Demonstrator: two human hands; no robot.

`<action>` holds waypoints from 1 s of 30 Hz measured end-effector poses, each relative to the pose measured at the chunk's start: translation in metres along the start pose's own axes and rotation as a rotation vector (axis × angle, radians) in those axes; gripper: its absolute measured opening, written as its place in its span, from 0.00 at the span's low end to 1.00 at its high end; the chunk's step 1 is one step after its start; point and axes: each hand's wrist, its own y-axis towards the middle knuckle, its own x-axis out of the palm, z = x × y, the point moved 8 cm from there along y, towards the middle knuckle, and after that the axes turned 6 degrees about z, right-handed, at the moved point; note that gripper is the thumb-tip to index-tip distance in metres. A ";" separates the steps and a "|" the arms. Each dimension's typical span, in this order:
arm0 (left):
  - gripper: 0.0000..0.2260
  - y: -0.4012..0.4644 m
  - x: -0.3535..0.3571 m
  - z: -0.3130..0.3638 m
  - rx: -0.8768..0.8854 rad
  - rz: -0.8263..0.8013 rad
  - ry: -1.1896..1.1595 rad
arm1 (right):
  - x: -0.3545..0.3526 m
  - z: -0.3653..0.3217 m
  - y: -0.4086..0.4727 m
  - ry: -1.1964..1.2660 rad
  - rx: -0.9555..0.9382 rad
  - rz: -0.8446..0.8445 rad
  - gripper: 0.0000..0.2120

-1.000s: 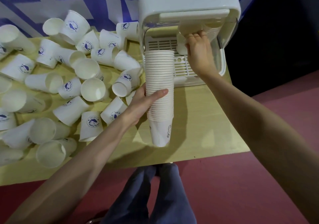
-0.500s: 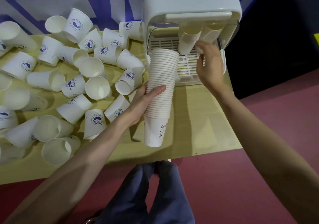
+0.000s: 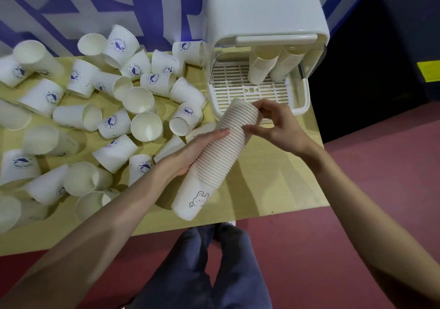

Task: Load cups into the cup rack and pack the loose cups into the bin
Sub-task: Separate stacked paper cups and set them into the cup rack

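Since half a second ago the right hand [image 3: 278, 127] has come away from the cup rack [image 3: 264, 34] and now meets the top of the long stack of nested paper cups [image 3: 221, 149], which has tipped from near upright to a slant, its open end leaning toward the far right. Its fingers curl at the stack's upper rims, thumb and fingertips pinching the topmost cups. The left hand [image 3: 190, 154] grips the stack from the left at mid-height, thumb lying across the ribbed rims, fingers wrapped behind. The bottom cup, printed with a small rabbit drawing, points toward the near edge of the yellow counter [image 3: 273, 189]; whether it touches the counter cannot be told.

The cup rack is a white hooded dispenser standing at the far right of the counter. Two short columns of cups [image 3: 276, 63] hang from its underside on the right, above a slotted drip tray [image 3: 240, 89]. Its left part shows no hanging column.

Loose paper cups [image 3: 100, 118], many with a blue whale logo, lie scattered on their sides across the left half of the counter. Blue trousers [image 3: 202, 273] show below the near edge, over a red floor [image 3: 357, 213].
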 end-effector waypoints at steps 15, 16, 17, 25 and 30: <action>0.34 -0.016 -0.002 -0.014 -0.110 -0.035 0.218 | 0.040 -0.017 -0.029 0.054 0.078 -0.233 0.08; 0.34 -0.016 -0.002 -0.015 -0.116 -0.036 0.221 | 0.040 -0.016 -0.030 0.051 0.079 -0.228 0.08; 0.34 -0.015 -0.001 -0.016 -0.132 -0.041 0.223 | 0.040 -0.015 -0.030 0.055 0.081 -0.231 0.08; 0.19 -0.017 0.014 -0.020 -0.295 -0.022 0.095 | 0.018 -0.005 -0.020 0.096 0.159 -0.173 0.11; 0.20 -0.017 0.002 -0.033 -0.340 0.056 0.072 | -0.035 -0.001 -0.002 0.013 0.109 0.150 0.11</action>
